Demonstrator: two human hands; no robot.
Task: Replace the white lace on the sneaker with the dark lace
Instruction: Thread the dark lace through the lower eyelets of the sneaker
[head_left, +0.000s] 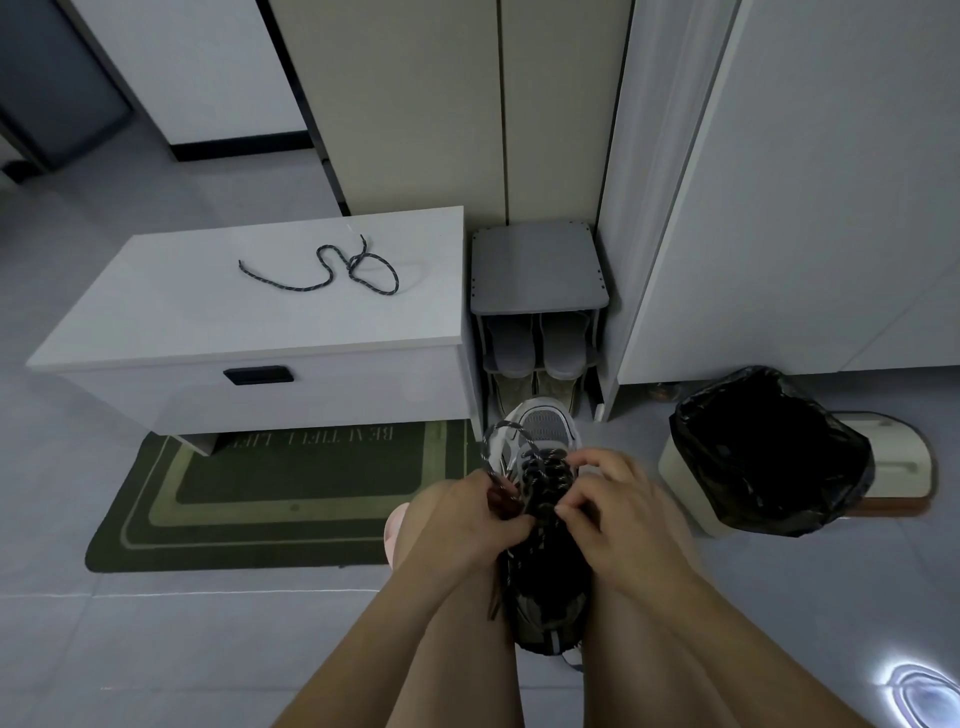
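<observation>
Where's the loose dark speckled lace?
Head view, upper left: the loose dark speckled lace lies on the white drawer bench, left of the grey shoe rack.

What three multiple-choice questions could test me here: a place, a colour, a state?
1. Where is the loose lace? A on the bench; B on the mat; C on the floor.
2. The bin bag is: A white; B black; C green.
3. The left hand and right hand: A hang idle; B work the lacing on the sneaker; C hold a brush.
Key: A, it lies coiled on the white top; B, it is plainly black; B, fingers of both curl onto the dark lacing.
</observation>
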